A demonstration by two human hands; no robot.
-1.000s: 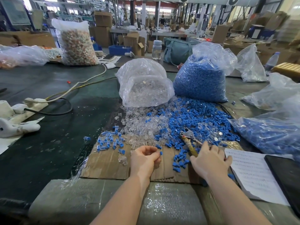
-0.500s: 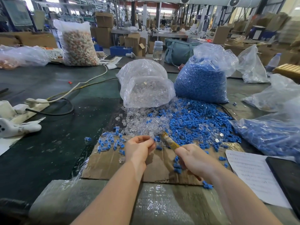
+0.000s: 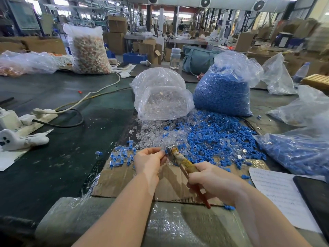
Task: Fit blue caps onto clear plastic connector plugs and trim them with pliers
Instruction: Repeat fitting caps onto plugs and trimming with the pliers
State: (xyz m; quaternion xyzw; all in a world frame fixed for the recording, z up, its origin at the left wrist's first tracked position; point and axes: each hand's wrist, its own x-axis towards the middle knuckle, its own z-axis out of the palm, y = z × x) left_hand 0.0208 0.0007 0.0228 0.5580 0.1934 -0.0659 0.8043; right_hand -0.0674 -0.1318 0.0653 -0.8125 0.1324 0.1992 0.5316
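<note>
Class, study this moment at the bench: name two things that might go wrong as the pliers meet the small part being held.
1. The pliers have their tip right at the left hand fingers, so a pinch seems possible.
2. The pinched piece is barely visible; it might slip into the loose blue caps.

Two bare forearms enter from bottom edge, no sleeves visible up to frame border. Left hand (image 3: 149,162): no glove, no ring, no watch or band at wrist. Right hand (image 3: 211,180): likewise ungloved, no jewellery seen, wrist bare. Fingernails short where visible, unpainted as far as blur allows. No tattoos or markings on either arm.
</note>
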